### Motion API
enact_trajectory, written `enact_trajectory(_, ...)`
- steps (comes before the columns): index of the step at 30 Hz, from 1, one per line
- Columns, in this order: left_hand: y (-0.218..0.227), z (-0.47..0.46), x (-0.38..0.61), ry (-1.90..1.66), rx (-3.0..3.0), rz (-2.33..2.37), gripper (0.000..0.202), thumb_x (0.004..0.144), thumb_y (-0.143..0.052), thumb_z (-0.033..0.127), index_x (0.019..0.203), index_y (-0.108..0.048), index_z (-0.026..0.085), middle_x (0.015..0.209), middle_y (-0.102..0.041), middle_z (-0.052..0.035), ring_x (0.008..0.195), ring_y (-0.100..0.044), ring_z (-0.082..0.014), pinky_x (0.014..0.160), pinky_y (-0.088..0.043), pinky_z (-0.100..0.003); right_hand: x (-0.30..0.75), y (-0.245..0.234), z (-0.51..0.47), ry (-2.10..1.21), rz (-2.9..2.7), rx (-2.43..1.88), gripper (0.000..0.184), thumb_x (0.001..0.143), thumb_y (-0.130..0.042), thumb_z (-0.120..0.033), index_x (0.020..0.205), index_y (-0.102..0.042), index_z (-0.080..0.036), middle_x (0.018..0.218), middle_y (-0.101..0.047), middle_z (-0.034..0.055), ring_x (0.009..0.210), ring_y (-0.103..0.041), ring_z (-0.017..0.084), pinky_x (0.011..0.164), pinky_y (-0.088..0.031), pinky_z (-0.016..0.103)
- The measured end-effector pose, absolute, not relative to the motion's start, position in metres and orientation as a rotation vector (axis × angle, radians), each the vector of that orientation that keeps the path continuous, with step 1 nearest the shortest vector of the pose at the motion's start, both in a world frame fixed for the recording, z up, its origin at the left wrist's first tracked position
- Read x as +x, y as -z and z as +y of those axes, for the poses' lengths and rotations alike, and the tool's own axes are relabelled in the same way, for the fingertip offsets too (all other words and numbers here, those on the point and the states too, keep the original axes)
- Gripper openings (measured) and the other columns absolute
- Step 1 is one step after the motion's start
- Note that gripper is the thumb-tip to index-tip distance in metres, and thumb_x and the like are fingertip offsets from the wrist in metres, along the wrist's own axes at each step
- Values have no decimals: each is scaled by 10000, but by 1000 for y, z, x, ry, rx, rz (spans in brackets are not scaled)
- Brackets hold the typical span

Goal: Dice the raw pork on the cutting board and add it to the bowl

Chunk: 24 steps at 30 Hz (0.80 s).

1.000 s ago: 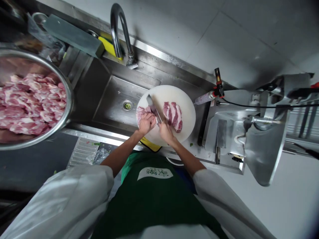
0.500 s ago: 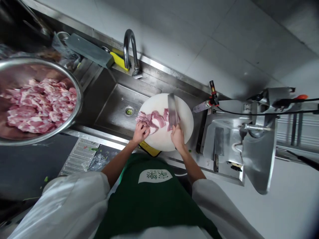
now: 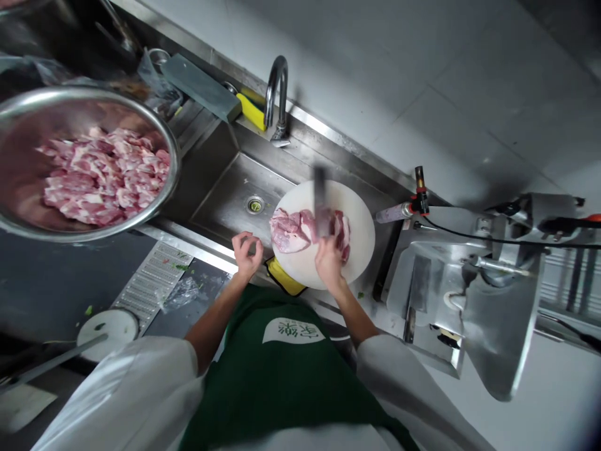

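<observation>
My right hand [image 3: 328, 260] is wrapped round the handle of a cleaver [image 3: 321, 200], whose blade is blurred and points away from me over the round white cutting board [image 3: 359, 250]. Left of the blade lie pieces of raw meat [image 3: 290, 233]; more cut meat [image 3: 345, 235] lies just right of it. Off the board's left side, above the sink's front edge, my left hand [image 3: 247, 255] holds nothing, its fingers loosely curled with a gap to the thumb. A yellow and black object [image 3: 286, 277] shows under the board's near edge.
A large steel bowl [image 3: 174, 172] of raw meat stands at left. The board spans the steel sink [image 3: 225, 203], below a curved faucet [image 3: 277, 88]. A grey sharpening stone [image 3: 201, 88] lies behind. At right are a torch [image 3: 413, 203] and a metal slicer [image 3: 498, 313].
My left hand has come off the meat and moved left, clear of the board. The cleaver has shifted left across the board, leaving cut meat on its right. The view has shifted slightly.
</observation>
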<state>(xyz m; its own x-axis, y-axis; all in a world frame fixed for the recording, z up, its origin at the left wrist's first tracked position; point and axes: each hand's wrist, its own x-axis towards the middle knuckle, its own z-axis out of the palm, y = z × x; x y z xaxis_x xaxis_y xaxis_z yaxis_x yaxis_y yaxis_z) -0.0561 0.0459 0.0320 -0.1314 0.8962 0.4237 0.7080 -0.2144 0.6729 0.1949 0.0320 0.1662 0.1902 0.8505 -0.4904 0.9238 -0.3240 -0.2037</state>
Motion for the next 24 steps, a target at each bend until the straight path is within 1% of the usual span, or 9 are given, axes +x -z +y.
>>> enact_trajectory(3, -37, 56, -40, -1210, 2006, 1673, 122, 967, -539, 277, 942, -646, 224, 1045, -602, -111, 1053, -574, -263, 939, -488, -457, 187, -144, 36, 856, 1696, 2265, 371, 1086, -370, -247, 1375, -528, -76, 1103, -738, 228, 1075, -715, 315, 900, -490, 350)
enact_trajectory(5, -39, 69, -15, -1058, 2146, 1432, 138, 968, -547, 281, 958, -673, 225, 1067, -632, -108, 1077, -572, -266, 965, -467, -461, 191, -135, 35, 863, 1720, 2241, 329, 1086, -388, -245, 1344, -536, -102, 1109, -744, 203, 1074, -715, 292, 899, -479, 334)
enact_trajectory(7, -39, 81, 12, -886, 2244, 1266, 167, 970, -553, 296, 979, -701, 220, 1091, -654, -111, 1088, -570, -277, 967, -452, -467, 201, -132, 27, 859, 1749, 2242, 304, 1084, -404, -232, 1319, -543, -98, 1120, -739, 198, 1081, -707, 274, 907, -467, 320)
enact_trajectory(10, -33, 94, 33, -789, 2263, 1311, 207, 970, -547, 290, 1023, -729, 206, 1114, -668, -130, 1083, -564, -301, 945, -437, -481, 226, -129, 4, 886, 1769, 2269, 269, 1071, -441, -223, 1249, -587, -85, 1164, -722, 197, 1107, -686, 254, 911, -455, 292)
enact_trajectory(13, -27, 96, 28, -801, 2261, 1349, 213, 956, -556, 269, 1047, -740, 213, 1139, -673, -132, 1091, -561, -308, 950, -426, -488, 255, -128, -15, 935, 1645, 2330, 272, 1068, -456, -270, 1171, -631, -89, 1136, -731, 178, 1080, -687, 253, 880, -461, 280)
enact_trajectory(16, -22, 91, 15, -831, 2270, 1319, 206, 951, -562, 269, 1047, -738, 223, 1131, -670, -122, 1094, -563, -296, 948, -431, -469, 265, -136, -22, 879, 1527, 2435, 295, 1071, -434, -290, 1130, -646, -93, 1109, -735, 176, 1071, -685, 260, 870, -460, 284)
enact_trajectory(18, -20, 88, 11, -853, 2266, 1309, 199, 952, -563, 272, 1044, -733, 226, 1116, -667, -117, 1084, -566, -286, 944, -436, -455, 256, -150, -22, 819, 1499, 2493, 297, 1070, -416, -283, 1145, -639, -102, 1084, -736, 171, 1049, -685, 270, 857, -459, 294)
enact_trajectory(21, -16, 84, 10, -876, 2245, 1308, 180, 949, -567, 272, 1027, -724, 230, 1098, -661, -112, 1076, -574, -276, 944, -439, -447, 228, -173, -13, 706, 1536, 2605, 361, 1087, -324, -285, 1253, -596, -115, 1054, -733, 162, 1004, -689, 283, 848, -463, 320)
enact_trajectory(24, -15, 82, 12, -906, 2217, 1323, 172, 949, -566, 268, 1030, -712, 226, 1088, -664, -109, 1093, -577, -274, 951, -439, -444, 201, -181, 3, 601, 1604, 2687, 476, 1104, -208, -319, 1365, -531, -87, 1091, -714, 199, 1021, -684, 301, 879, -472, 353)
